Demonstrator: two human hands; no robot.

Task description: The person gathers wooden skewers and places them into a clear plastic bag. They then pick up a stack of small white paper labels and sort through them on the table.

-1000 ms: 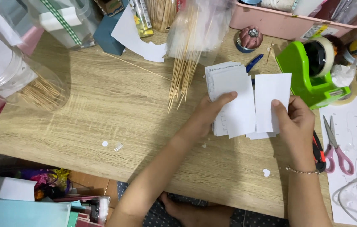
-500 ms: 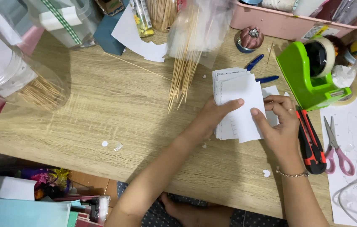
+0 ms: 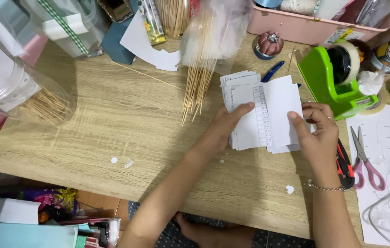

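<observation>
Far left of the paper stack, a clear jar (image 3: 6,87) lies tipped on the wooden bench (image 3: 126,124), thin wooden sticks showing through its wall. Closer to the stack, a bundle of wooden skewers (image 3: 199,87) fans down out of a clear plastic bag. Now the left hand (image 3: 225,126): it grips the left edge of the stack of white paper slips (image 3: 254,115), thumb pressed across the top sheet, fingers tucked underneath. The stack sits over the bench's right half, fanned slightly, the top slip printed with a small table. The right hand (image 3: 316,131) pinches the stack's right edge, thumb on top of a plain white slip, a thin bracelet on the wrist. Behind the stack lies a blue pen (image 3: 273,71). Right of the stack stands a green tape dispenser (image 3: 333,80), and further right, pink-handled scissors (image 3: 365,163) rest on a printed sheet.
</observation>
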